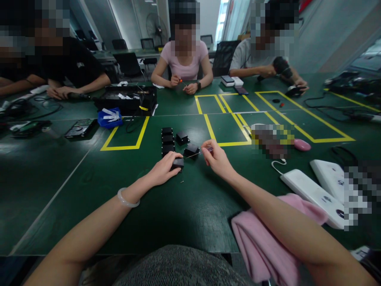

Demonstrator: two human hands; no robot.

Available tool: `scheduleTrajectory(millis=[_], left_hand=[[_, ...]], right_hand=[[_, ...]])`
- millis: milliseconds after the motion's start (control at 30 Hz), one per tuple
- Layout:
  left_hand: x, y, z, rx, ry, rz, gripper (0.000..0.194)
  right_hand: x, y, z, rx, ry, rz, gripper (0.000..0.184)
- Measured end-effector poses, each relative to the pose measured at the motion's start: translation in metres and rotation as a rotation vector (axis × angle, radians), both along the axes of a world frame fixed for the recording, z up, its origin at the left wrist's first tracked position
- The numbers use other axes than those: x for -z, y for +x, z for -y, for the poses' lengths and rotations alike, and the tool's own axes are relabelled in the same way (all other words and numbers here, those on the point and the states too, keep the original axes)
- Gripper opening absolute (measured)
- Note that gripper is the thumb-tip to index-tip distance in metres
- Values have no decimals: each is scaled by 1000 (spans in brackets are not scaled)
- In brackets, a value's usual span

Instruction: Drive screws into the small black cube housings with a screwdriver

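Observation:
My left hand (164, 169) is closed around a small black box-shaped part (178, 163) on the green table, steadying it there. In my right hand (214, 158) is a thin screwdriver (193, 155), pinched between the fingers, its shaft pointing left toward the held part. Just beyond my left hand a row of similar black parts (167, 139) stands in a line. Two more black parts, one farther back (182, 137) and one nearer (191, 149), lie to the right of that row. A tiny screw (182, 181) rests on the table below my left hand.
White power strips (312, 196) and a pink cloth (262, 238) lie to the right, with a pink mouse (302, 144) behind. Yellow tape (226, 143) marks rectangles on the table. A blue bag (110, 118) and a black case (127, 99) are at left. Several people sit opposite.

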State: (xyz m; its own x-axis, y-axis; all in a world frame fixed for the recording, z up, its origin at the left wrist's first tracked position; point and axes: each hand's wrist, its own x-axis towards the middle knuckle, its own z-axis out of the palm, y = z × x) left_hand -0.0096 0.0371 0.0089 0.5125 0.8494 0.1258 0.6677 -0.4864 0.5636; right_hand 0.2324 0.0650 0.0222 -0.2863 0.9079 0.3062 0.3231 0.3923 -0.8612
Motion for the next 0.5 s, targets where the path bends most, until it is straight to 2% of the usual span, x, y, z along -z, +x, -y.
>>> scheduleTrajectory(millis=[200, 367, 500], left_hand=[[-1, 1, -1, 5, 8, 8, 36], [0, 1, -1, 11, 12, 12, 36], [1, 0, -1, 12, 12, 11, 36]], right_hand=[[2, 1, -4, 18, 12, 3, 19], [2, 1, -4, 5, -1, -1, 10], [2, 1, -5, -11, -5, -7, 11]])
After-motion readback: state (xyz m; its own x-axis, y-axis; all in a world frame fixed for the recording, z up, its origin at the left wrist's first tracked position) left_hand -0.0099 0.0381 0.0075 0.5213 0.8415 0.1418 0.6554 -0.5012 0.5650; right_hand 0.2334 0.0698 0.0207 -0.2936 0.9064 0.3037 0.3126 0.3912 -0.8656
